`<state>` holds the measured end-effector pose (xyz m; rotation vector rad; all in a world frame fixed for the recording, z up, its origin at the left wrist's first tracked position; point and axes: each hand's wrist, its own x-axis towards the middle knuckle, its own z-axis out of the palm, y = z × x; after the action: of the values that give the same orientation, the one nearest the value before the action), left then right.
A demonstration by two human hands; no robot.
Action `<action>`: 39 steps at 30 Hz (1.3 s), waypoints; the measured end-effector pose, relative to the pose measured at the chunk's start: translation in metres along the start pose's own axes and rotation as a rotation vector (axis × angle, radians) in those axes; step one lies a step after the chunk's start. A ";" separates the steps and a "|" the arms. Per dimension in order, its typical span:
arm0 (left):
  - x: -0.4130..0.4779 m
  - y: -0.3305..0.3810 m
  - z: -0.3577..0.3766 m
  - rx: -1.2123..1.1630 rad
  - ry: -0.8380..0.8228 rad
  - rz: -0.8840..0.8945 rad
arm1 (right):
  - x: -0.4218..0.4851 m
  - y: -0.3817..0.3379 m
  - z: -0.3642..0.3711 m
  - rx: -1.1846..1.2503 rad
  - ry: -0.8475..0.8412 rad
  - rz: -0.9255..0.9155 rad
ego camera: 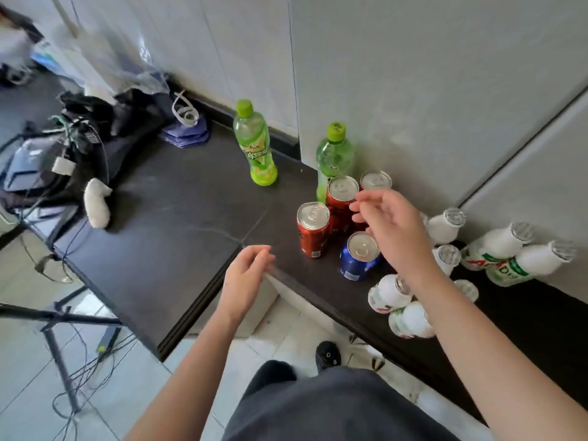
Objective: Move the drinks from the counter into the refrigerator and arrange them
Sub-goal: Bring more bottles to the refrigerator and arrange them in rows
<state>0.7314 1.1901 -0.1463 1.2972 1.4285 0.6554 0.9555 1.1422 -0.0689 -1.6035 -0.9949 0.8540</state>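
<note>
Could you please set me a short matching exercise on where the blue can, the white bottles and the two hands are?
Things:
1 blue can
2 white bottles
3 left hand
4 right hand

Places:
A empty, over the counter edge
B reaching over the red cans
C rightmost on the counter
D upright beside the red cans

Pairs: 1-D; 2-C; 3-A; 4-B

The left hand (pixel 246 276) hangs left of the blue can (pixel 359 261), fingers loosely curled. The right hand (pixel 394 230) hovers just above it, relaxed, empty.
</note>
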 end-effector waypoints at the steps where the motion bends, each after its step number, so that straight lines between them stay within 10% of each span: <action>1: 0.004 0.011 0.000 -0.035 0.047 0.041 | 0.014 -0.001 0.002 -0.027 0.009 -0.023; 14: 0.142 0.095 -0.008 -0.001 0.336 0.372 | 0.123 -0.010 0.021 -0.637 0.124 -0.199; 32: 0.240 0.089 -0.008 -0.004 0.236 0.559 | 0.163 -0.012 0.065 -0.710 0.037 -0.033; 39: 0.203 0.093 -0.032 -0.278 0.332 0.310 | 0.156 -0.010 0.080 -0.657 0.128 -0.121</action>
<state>0.7632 1.4119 -0.1196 1.2348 1.3441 1.2801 0.9454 1.3172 -0.0850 -2.0827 -1.3485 0.3408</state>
